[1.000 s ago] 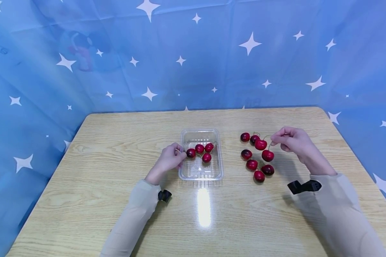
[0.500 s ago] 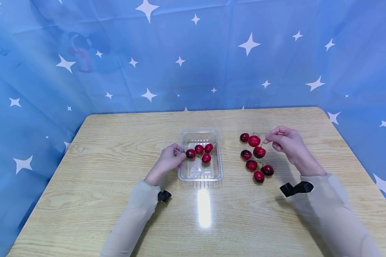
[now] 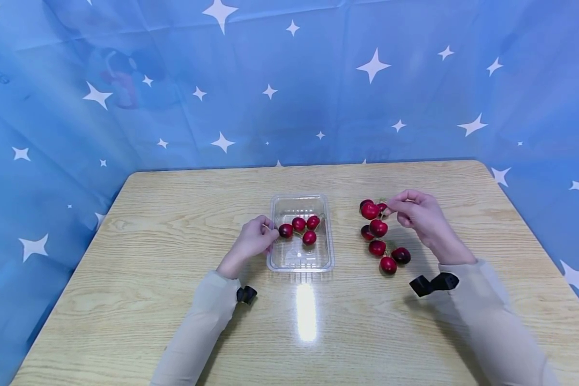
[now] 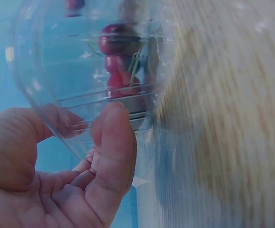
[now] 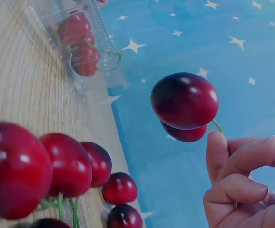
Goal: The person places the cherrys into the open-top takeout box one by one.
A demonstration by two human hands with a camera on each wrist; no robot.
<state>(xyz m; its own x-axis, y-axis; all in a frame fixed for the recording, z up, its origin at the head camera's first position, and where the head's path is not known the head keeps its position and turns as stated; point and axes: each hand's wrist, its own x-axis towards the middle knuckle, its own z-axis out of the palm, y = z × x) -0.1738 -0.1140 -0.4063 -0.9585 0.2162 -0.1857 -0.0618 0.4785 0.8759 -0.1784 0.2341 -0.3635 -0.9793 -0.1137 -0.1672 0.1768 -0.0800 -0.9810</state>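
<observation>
My right hand (image 3: pixel 399 208) pinches the stems of a pair of red cherries (image 3: pixel 372 217) and holds them off the table, above the loose cherries (image 3: pixel 388 257). In the right wrist view the held pair (image 5: pixel 185 102) hangs from my fingers (image 5: pixel 240 159), with the loose cherries (image 5: pixel 66 164) below. My left hand (image 3: pixel 265 231) grips the left rim of a clear plastic tray (image 3: pixel 300 259) that holds several cherries (image 3: pixel 300 228). The left wrist view shows thumb and finger (image 4: pixel 112 142) pinching the tray wall (image 4: pixel 52 80).
The wooden table (image 3: pixel 173 300) is ringed by a blue star-print cloth (image 3: pixel 289 80) at the back and both sides. A bright glare spot (image 3: pixel 306 311) lies just in front of the tray. Black wrist mounts sit on both sleeves.
My right hand has moved left with the cherry pair, from the right of the loose cluster to above its left side. The left hand and the tray have stayed still.
</observation>
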